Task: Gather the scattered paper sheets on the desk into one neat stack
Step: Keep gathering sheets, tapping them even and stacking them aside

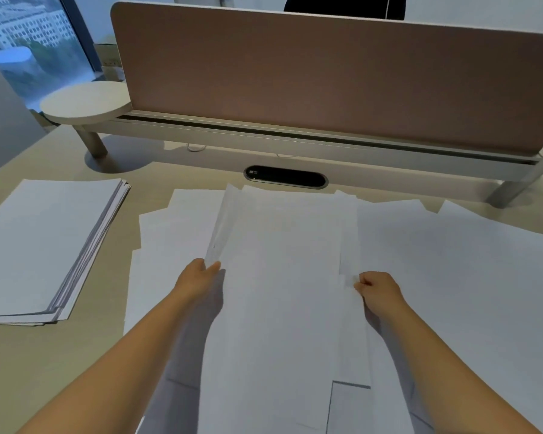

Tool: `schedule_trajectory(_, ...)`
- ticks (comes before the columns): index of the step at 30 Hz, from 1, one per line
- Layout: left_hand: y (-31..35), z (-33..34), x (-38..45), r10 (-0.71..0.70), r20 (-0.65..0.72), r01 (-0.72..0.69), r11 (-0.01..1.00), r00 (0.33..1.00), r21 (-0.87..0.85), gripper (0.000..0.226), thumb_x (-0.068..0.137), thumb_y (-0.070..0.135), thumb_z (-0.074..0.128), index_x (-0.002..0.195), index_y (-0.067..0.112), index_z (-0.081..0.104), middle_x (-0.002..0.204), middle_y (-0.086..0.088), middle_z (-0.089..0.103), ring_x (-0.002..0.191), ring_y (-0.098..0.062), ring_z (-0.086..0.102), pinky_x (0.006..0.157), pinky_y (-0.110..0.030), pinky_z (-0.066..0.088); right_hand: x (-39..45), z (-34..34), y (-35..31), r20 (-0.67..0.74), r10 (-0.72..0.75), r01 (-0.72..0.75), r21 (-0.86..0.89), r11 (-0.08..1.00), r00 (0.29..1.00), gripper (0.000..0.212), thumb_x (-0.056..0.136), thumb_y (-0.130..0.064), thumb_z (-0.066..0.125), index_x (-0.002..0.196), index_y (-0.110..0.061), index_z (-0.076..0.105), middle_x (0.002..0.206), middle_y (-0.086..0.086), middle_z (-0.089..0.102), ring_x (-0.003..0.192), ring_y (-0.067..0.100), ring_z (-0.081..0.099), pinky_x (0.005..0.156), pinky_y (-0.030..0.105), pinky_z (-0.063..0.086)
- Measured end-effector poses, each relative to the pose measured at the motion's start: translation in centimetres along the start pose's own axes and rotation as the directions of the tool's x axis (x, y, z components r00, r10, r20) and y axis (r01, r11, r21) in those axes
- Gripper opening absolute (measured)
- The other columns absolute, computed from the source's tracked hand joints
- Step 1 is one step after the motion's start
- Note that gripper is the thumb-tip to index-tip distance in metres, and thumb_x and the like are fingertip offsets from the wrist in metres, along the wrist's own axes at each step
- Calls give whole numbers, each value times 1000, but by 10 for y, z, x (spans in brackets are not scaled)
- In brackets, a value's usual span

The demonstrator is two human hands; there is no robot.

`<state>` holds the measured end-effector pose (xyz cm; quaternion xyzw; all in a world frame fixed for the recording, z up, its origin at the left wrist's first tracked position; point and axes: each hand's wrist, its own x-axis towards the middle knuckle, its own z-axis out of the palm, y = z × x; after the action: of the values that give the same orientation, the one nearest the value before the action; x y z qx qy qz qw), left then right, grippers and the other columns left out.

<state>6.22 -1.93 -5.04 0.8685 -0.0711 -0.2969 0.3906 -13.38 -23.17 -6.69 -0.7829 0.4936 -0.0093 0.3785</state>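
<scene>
Two hands (282, 281), one stack (44, 245), many sheets (452, 277)

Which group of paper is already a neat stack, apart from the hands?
The paper stack at the desk's left edge: its sheets lie squared together, untouched, while the scattered sheets overlap loosely.

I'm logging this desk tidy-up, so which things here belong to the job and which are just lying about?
Job: loose sheets; held sheets, gripped by left hand and right hand; stack; desk.

Lying about: divider; cable port; round shelf.
</scene>
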Motion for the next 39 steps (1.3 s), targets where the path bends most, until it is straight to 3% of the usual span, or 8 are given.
schedule_trajectory(7,9,16,0,-43,12,43,999,999,-13,26,91,19,55,107,-1,53,95,-13,55,87,-28,54,77,-35,44,9,13,-8,-183,184,-146,204,968,966,40,92,-3,33,57,-20,23,64,-1,30,55,13,30,51,25,23)
schedule_trajectory(12,6,18,-6,-141,145,160,978,979,-131,18,86,12,62,91,-4,54,82,-15,57,85,-32,59,75,-36,48,1,25,-15,-38,261,-221,422,879,965,6,89,-17,50,86,-14,45,90,3,44,82,17,45,70,25,40)
schedule_trajectory(15,3,20,-14,-168,190,197,970,967,-146,11,82,-1,62,87,-2,52,83,-16,57,78,-27,55,70,-33,47,-13,28,-30,85,203,-220,446,868,975,54,90,-13,54,138,-3,32,125,14,47,115,27,49,95,33,40)
schedule_trajectory(18,-4,10,-22,-214,194,245,957,957,-152,23,82,0,64,102,-5,53,108,-20,60,99,-32,56,88,-36,44,-16,27,-28,125,184,-222,467,856,975,53,87,2,52,132,19,29,136,34,41,121,40,49,108,45,34)
schedule_trajectory(23,-16,2,-32,-172,201,218,949,964,-230,29,87,3,59,115,-3,52,113,-15,60,97,-31,58,89,-35,44,-26,30,-32,298,168,-304,500,811,940,2,80,7,57,80,5,56,101,34,60,85,28,53,86,37,46)
schedule_trajectory(26,-13,-2,-40,-55,14,57,963,998,-264,19,88,1,54,107,4,53,103,-12,58,85,-25,52,71,-29,42,-34,32,-42,335,102,-272,513,814,937,20,84,7,57,104,5,60,110,22,62,100,33,59,98,44,47)
schedule_trajectory(31,-5,-24,-47,61,-192,-123,936,979,-329,32,91,5,52,123,2,50,108,-6,54,94,-23,50,80,-31,40,-44,33,-72,297,23,-194,562,804,955,28,86,8,55,114,9,56,121,22,60,114,37,57,94,37,47)
schedule_trajectory(39,44,-87,-71,183,-270,-289,853,945,-435,38,88,9,57,125,8,51,117,-11,59,104,-29,56,89,-41,49,-77,-2,-148,72,-184,94,647,756,980,16,85,4,56,98,-5,61,92,6,62,77,20,60,62,14,51)
